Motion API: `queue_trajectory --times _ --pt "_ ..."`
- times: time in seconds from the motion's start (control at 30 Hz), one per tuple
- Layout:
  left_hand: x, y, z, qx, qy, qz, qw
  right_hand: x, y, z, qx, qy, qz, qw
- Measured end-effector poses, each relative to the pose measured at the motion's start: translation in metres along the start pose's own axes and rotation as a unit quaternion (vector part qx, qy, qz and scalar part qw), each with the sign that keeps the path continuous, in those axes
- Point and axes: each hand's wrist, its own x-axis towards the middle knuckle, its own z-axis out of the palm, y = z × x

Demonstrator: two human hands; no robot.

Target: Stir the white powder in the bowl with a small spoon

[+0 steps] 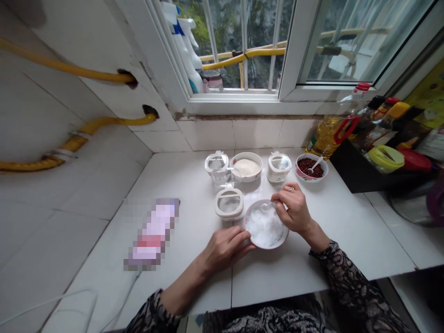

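Note:
A small bowl [269, 248] filled with white grains [265, 227] sits on the counter in front of me. My left hand [229, 246] grips its left rim, thumb low and fingers along the edge. Pinched in my right hand [293, 207] is a small pale spoon [266, 206], its tip down in the grains. Just behind the bowl stands a square white-rimmed jar [229, 213], its clear lid [225, 177] flipped up. Farther back are a second jar [216, 163], a bowl of cream-coloured powder [247, 178], a third jar [278, 175] and a bowl of dark red flakes [308, 177] with a white spoon.
A blurred-out phone-like object [154, 233] lies at left, with a white cable [132, 286] by it. An oil bottle [326, 134] and a black rack [354, 169] of condiments stand at right. Yellow pipes [86, 129] run along the left wall; a window is behind.

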Motion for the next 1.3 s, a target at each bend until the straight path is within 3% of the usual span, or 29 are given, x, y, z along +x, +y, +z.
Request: queue_trajectory --times 0.27,0.6,1.13,1.3 --pt "0.0 0.0 0.0 0.0 -0.006 0.0 1.0 -0.004 0.0 0.013 0.037 -0.035 0.029 0.998" --pt "0.0 -0.001 0.001 0.0 0.005 0.003 1.0 -0.001 0.003 0.007 0.061 0.016 0.157 0.986" --pt "0.001 0.0 0.001 0.006 0.01 0.008 1.0 -0.003 -0.002 0.015 0.047 -0.018 0.117 0.992" --pt "0.001 -0.001 0.001 0.007 0.005 0.007 1.0 -0.003 -0.001 0.013 0.049 0.022 0.139 0.989"
